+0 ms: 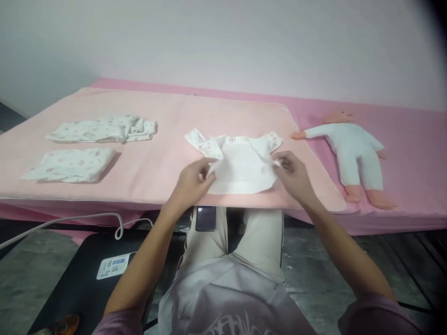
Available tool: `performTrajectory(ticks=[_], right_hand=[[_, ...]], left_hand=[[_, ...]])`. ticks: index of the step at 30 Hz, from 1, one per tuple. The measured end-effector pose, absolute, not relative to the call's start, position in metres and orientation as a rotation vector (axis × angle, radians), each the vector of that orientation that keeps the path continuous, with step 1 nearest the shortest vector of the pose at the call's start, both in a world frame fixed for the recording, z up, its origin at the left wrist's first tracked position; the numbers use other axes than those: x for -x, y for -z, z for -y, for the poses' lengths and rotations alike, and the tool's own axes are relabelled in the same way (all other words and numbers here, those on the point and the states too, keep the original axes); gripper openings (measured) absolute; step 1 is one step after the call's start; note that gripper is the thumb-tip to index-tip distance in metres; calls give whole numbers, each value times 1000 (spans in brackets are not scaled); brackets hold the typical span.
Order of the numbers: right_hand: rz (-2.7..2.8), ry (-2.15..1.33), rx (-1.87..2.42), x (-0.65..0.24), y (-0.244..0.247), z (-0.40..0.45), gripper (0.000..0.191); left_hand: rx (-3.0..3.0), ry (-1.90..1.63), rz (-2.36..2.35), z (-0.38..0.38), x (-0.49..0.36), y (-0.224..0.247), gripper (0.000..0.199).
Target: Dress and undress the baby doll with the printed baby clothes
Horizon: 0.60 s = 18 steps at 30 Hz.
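A small white baby shirt (pixel 242 163) lies spread in front of me, its front opened out and its printed short sleeves pointing to either side. My left hand (pixel 195 181) pinches the shirt's left front edge between thumb and fingers. On the other side, my right hand (pixel 293 174) grips the right front edge, with the fingers curled in. The cloth looks slightly blurred near both hands. A small label shows at the neckline.
Folded printed baby clothes (pixel 104 129) and another folded piece (pixel 71 165) lie at left on the pale pink mat (pixel 157 172). A baby doll in white (pixel 356 149) lies at right on the pink cloth. A phone (pixel 206 218) rests on my lap; a black chair (pixel 84 279) stands lower left.
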State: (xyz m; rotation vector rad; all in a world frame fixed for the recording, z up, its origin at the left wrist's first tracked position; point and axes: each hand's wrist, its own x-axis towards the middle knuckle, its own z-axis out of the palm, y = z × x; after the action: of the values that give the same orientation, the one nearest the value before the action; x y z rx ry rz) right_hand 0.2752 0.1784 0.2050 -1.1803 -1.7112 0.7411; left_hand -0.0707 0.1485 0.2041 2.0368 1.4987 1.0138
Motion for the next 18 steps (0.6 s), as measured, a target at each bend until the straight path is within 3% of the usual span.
performTrajectory(ticks=[4, 8, 12, 15, 18], right_hand=[[2464, -756, 966, -271, -210, -167, 34], [2387, -585, 1063, -297, -199, -201, 39], [2266, -254, 1196, -316, -186, -284, 43], [2376, -307, 1403, -323, -185, -346, 51], [2473, -402, 1529, -332, -191, -381, 39]], left_hand=[[-2359, -445, -1103, -143, 81, -212, 43], [-2372, -610, -1327, -173, 117, -209, 48], [-2357, -875, -1616, -256, 144, -196, 48], [-2247, -654, -1590, -320, 155, -190, 49], [-2203, -451, -1496, -356, 166, -193, 47]])
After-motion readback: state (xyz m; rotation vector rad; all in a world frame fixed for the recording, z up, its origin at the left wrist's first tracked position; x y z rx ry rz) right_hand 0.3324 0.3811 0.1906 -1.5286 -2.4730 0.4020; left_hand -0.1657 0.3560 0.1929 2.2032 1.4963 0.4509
